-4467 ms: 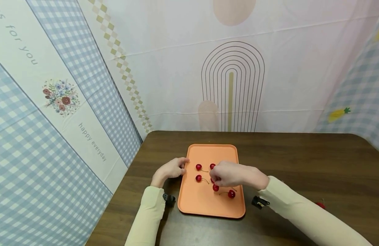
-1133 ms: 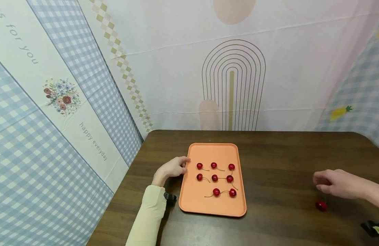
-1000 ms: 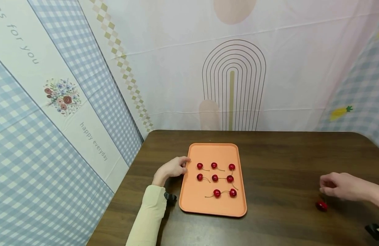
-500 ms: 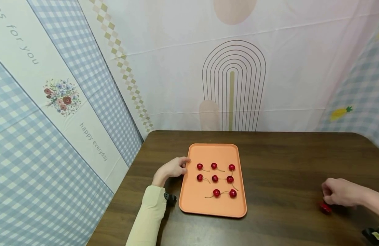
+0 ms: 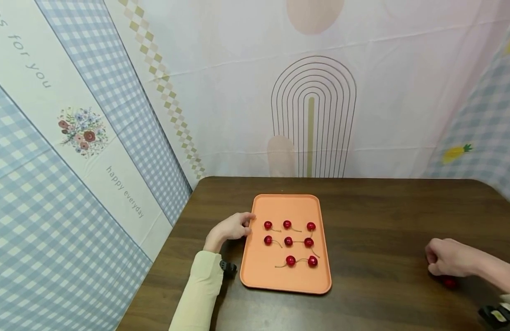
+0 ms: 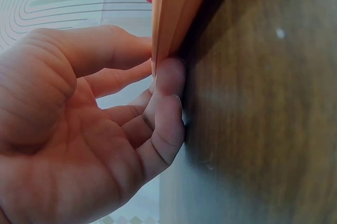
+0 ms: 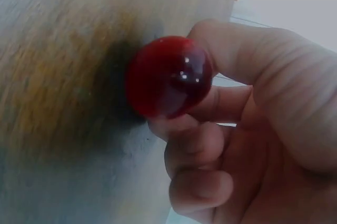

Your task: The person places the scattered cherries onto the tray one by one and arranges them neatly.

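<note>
At the left of an orange tray (image 5: 288, 278), my left hand (image 5: 232, 226) holds the rim. The left wrist view shows the thumb and curled fingers (image 6: 169, 124) of that hand about the tray's edge (image 6: 176, 10). Several red cherries (image 5: 290, 261) with thin stems lie on the tray in three rough rows. Out on the right of the table, my right hand (image 5: 451, 258) pinches another cherry (image 7: 168, 79) between thumb and fingers, close to the tabletop. Its stem is hidden by the fingers.
The dark wooden table (image 5: 375, 220) has rounded far corners. A printed cloth (image 5: 238, 92) hangs behind it, and a blue checked cloth (image 5: 31, 207) hangs at the left. A black wrist camera (image 5: 227, 268) sits on the left wrist.
My right hand has left the tray, reached across to the cherry at the right and taken hold of it. Several cherries rest on the tray uncovered. The left hand stays on the rim.
</note>
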`<state>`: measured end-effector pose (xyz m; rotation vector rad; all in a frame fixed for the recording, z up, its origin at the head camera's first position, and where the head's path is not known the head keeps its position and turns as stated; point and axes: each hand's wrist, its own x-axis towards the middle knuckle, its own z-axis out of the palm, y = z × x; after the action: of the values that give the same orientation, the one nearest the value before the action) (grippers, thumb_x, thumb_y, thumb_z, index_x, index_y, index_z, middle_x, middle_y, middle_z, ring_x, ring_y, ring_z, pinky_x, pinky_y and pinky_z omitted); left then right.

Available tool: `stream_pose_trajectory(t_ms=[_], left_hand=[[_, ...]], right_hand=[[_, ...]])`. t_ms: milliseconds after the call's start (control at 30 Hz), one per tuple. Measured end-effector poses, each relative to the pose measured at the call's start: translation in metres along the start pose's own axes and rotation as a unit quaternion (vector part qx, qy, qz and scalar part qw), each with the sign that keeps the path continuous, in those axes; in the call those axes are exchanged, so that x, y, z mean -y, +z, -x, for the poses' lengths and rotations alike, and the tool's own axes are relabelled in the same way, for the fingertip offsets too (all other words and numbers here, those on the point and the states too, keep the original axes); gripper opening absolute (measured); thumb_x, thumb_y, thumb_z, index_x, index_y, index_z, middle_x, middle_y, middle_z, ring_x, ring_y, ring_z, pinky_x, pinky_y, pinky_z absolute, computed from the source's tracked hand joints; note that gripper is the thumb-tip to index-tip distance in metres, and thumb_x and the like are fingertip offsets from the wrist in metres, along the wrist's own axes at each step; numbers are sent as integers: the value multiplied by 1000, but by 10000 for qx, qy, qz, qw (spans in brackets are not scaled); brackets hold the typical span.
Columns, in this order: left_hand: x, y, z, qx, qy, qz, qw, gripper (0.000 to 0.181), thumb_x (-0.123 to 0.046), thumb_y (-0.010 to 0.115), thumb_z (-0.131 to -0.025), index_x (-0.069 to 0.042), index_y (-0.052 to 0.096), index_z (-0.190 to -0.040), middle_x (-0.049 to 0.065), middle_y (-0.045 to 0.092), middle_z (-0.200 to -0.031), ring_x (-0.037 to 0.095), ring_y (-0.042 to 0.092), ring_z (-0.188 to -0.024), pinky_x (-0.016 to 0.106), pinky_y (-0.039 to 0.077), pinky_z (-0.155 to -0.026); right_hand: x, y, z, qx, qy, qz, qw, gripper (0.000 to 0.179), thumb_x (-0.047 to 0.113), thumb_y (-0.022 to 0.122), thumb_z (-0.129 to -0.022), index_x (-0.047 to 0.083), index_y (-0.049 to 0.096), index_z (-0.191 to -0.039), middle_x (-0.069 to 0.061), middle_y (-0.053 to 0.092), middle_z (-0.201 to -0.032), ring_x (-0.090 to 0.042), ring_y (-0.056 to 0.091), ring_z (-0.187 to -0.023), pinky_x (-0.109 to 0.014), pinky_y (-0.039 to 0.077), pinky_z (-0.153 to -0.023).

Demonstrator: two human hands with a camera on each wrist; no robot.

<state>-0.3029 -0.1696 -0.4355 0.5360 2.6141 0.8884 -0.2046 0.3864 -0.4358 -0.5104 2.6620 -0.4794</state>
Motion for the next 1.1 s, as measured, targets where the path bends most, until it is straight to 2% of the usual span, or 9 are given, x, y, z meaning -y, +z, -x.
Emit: stream_pose_trajectory(t_ms=[100,233,433,567,800,1100], left_hand=[[0,1,0,9,19,-10,10000,50,-1,56,-90,-3,51,-140,5,52,-82,15,46,-64,25,38,-60],[1,0,-1,-15,34,-53,10000,49,-1,56,-90,-3,51,-139,4,53,-82,14,46,-64,25,38,-60],[0,-2,1,-12,-28,-11,10000,49,-1,56,-91,-3,51,-140,4,52,-81,14,45,-63,25,37,-59],[0,-1,0,-8,-50,17,10000,49,-1,56,-91,-3,51,-140,5,52,-81,15,45,-63,25,37,-58],[1,-1,0,0,-39,0,10000,49,-1,56,-91,-3,51,-139,5,51,-81,15,45,-63,26,37,-59],[2,0,-1,6,11,-49,10000,48,0,56,-90,-2,52,-137,4,51,-82,15,46,-65,25,38,-59]], right_hand=[[3,-2,-2,-37,43,1,10000,17,13,66,-82,15,54,-71,7,45,-60,-3,38,-53,-24,30,-53],[14,-7,-3,-351,36,116,9993,17,13,66,-84,15,51,-75,5,44,-63,-3,37,-53,-24,31,-52],[44,-16,-8,-1106,-436,330,9924,22,8,65,-84,17,47,-76,9,42,-62,0,35,-51,-22,30,-51],[64,-22,-14,-1378,-714,291,9875,22,6,64,-86,18,47,-80,10,42,-61,1,36,-49,-22,32,-50],[92,-31,-28,-1575,-1159,204,9805,19,3,62,-86,20,54,-87,12,47,-67,3,41,-56,-21,36,-53],[123,-37,-47,-1694,-1558,309,9727,19,5,65,-87,23,59,-85,14,51,-69,4,43,-60,-20,39,-55]])
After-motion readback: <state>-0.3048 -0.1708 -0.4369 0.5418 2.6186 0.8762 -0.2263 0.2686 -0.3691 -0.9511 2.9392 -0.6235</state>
